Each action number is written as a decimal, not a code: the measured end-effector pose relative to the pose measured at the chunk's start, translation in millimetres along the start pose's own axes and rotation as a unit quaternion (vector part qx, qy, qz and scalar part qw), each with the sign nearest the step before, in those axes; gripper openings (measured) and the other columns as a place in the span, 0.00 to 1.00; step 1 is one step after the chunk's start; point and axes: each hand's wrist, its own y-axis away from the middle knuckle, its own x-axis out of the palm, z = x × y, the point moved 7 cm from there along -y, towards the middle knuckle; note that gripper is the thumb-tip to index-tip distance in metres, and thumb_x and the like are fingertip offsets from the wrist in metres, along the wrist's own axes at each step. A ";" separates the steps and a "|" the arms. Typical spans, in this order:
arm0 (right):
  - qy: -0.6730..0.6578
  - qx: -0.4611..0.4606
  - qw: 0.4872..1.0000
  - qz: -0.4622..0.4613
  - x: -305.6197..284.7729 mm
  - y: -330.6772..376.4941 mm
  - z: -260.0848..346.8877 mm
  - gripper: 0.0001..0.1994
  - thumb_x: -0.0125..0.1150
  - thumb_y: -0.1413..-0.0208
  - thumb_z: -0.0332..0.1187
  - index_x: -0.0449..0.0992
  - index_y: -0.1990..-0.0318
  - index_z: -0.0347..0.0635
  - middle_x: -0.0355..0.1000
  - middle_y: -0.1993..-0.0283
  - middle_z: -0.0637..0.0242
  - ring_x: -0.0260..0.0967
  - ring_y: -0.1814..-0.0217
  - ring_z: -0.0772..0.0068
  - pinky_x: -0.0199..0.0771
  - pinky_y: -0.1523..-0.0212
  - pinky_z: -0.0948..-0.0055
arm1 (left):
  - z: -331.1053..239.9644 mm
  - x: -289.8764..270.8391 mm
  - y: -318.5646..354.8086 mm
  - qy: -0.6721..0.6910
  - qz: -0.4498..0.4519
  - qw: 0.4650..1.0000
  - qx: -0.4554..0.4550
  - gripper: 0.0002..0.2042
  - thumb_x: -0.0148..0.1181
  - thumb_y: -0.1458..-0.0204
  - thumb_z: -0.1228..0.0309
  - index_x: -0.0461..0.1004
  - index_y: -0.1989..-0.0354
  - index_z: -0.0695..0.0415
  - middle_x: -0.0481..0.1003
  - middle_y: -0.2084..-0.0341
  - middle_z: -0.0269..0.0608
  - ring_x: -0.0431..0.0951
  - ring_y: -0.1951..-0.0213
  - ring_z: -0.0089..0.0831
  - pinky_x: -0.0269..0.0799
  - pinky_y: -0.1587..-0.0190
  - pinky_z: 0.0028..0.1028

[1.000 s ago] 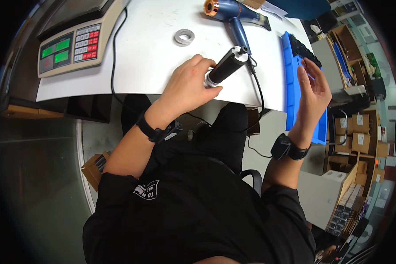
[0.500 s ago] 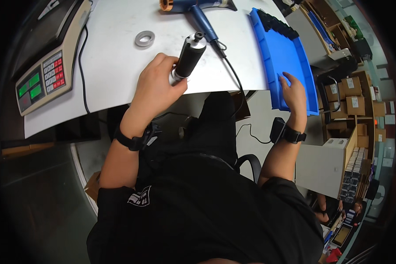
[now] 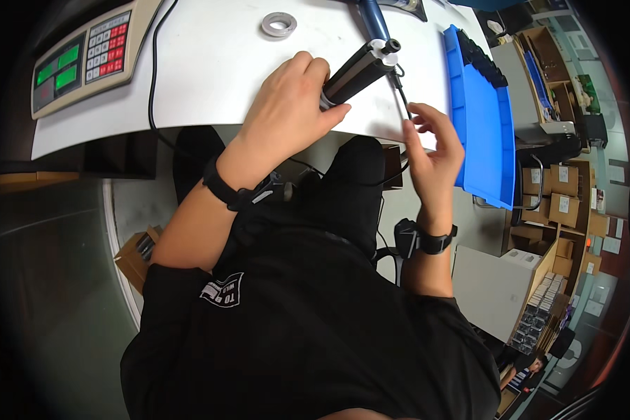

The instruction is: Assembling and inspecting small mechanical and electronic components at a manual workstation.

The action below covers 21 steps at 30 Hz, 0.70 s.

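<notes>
My left hand (image 3: 287, 105) is closed round the lower end of a black cylinder (image 3: 357, 75) with silver ends and a small black knob on top. The cylinder leans to the right above the white table's near edge, and its exact kind is unclear. To its right, my right hand (image 3: 437, 150) hangs with thumb and fingers curved but apart, and no object shows in it. A black cable (image 3: 401, 87) from the blue hair dryer (image 3: 374, 19) runs down behind the right fingertips; whether they touch it is hard to tell.
A blue plastic tray (image 3: 486, 133), with black parts (image 3: 481, 59) along its far side, lies at the table's right. A grey tape roll (image 3: 278, 25) rests on the white table (image 3: 210, 63). On the left stands a weighing scale (image 3: 84, 66) with a black cord (image 3: 154, 77).
My right hand has moved left, away from the blue tray and closer to the cylinder. The cylinder in my left hand now tilts further right. The whole view has shifted.
</notes>
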 end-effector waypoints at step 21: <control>-0.163 0.021 0.985 0.052 53.0 -30.2 29.2 0.16 0.67 0.44 0.26 0.74 0.50 0.30 0.75 0.56 0.64 0.71 0.54 0.75 0.69 0.52 0.76 | 0.1 -4.5 3.8 0.038 -0.042 0.998 0.040 0.16 0.70 0.59 0.70 0.73 0.65 0.64 0.73 0.67 0.48 0.78 0.61 0.44 0.76 0.55 0.37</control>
